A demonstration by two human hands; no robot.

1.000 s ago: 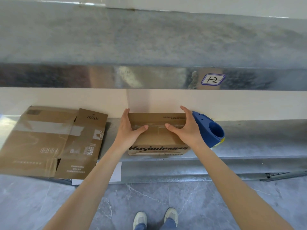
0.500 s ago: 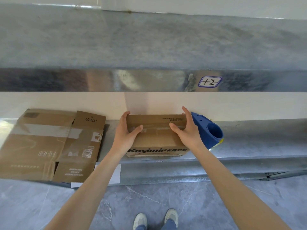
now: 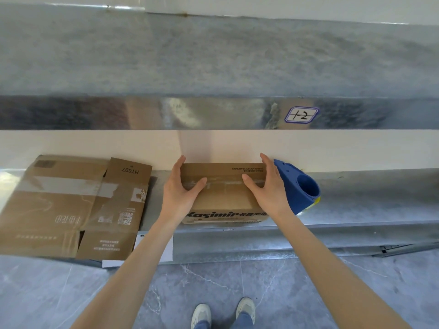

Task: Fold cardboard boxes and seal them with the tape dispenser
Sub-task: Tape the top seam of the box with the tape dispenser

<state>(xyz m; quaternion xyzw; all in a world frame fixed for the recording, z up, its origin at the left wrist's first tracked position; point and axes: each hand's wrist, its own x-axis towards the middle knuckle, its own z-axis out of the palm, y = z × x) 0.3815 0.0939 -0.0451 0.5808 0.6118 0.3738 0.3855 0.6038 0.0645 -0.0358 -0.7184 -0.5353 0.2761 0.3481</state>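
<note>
A small folded cardboard box (image 3: 223,200) printed "Kasimir" stands on the metal shelf (image 3: 370,198), with a strip of clear tape across its top. My left hand (image 3: 180,193) lies flat against its left side, fingers straight toward the wall, thumb resting on the top. On the opposite side my right hand (image 3: 268,191) does the same, thumb on the taped seam. The blue tape dispenser (image 3: 299,188) lies on the shelf just right of my right hand, touching nothing I hold.
Flattened cardboard boxes (image 3: 59,205) lie on the shelf to the left, overhanging its front edge. An upper metal shelf (image 3: 213,67) with a label "1-2" (image 3: 301,114) juts out overhead. A white sheet (image 3: 166,252) hangs below the shelf front. Grey tiled floor lies underneath.
Both hands stay on the sides of the box and the box keeps its place. Only the view has shifted slightly.
</note>
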